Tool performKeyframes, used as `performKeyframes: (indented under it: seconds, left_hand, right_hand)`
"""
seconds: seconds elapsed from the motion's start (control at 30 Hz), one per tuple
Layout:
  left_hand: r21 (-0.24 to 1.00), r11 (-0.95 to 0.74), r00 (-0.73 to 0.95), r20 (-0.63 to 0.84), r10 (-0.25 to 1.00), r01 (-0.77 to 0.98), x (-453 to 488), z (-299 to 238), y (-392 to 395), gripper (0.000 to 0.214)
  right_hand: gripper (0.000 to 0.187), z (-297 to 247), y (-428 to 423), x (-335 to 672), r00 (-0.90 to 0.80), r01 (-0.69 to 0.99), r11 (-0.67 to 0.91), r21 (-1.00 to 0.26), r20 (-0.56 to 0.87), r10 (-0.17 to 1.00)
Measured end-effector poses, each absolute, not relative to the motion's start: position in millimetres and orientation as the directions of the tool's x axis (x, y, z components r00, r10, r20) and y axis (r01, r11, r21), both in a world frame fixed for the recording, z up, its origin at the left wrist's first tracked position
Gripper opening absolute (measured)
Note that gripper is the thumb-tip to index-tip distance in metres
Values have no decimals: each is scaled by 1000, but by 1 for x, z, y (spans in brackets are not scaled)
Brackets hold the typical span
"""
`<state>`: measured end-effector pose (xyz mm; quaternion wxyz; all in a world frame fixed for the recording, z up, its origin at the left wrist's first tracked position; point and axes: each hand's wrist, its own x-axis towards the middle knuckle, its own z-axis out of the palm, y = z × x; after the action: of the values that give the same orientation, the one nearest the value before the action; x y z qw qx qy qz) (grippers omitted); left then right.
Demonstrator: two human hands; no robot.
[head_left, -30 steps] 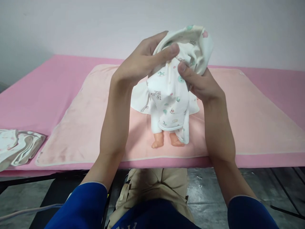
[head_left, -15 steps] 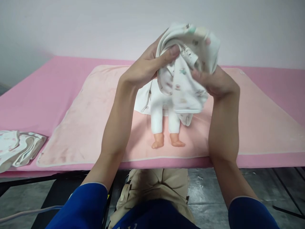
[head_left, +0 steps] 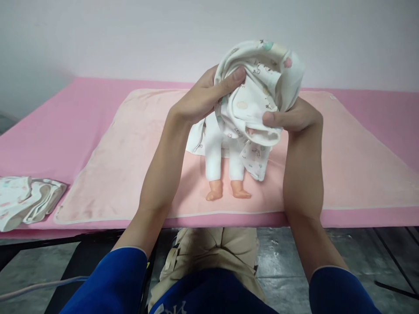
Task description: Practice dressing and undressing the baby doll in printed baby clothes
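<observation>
A bunched white baby garment [head_left: 255, 93] with small printed figures is held up above the table. My left hand [head_left: 214, 89] grips its left side, thumb lying over the cloth. On the right, my right hand [head_left: 291, 117] pinches a lower fold near an edge of the garment, thumb in front. Behind and below the cloth lies a doll [head_left: 213, 152] with white-covered legs and bare feet pointing toward me. Its head and upper body are hidden by the garment and my hands. White printed cloth [head_left: 195, 141] spreads beside and under the doll's hips.
The doll lies on a pale peach blanket [head_left: 131, 152] over a pink-covered table [head_left: 72, 117]. A stack of folded printed cloths [head_left: 31, 200] sits at the left front edge. A pale wall [head_left: 163, 39] rises behind. Below left runs a cable [head_left: 42, 284].
My right hand has shifted slightly down and holds a different fold. The garment's hanging front panel has been gathered up, showing a rounded edge. My left hand keeps its grip.
</observation>
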<state>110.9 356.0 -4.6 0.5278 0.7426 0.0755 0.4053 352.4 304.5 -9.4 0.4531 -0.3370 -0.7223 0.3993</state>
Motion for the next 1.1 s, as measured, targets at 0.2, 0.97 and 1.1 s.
performKeyframes:
  seconds: [0.2, 0.97, 1.1]
  left_hand:
    - [895, -411, 727, 399, 559, -175, 100, -6, 339, 60]
    - [891, -98, 221, -3, 975, 444, 42, -139, 135, 45]
    - [642, -104, 193, -71, 979, 760, 39, -152, 130, 43]
  right_hand:
    - [69, -9, 291, 343, -348, 77, 447, -891, 396, 849]
    - [40, -102, 149, 275, -228, 711, 177, -680, 15, 974]
    - [56, -113, 146, 256, -174, 869, 93, -487, -124, 977]
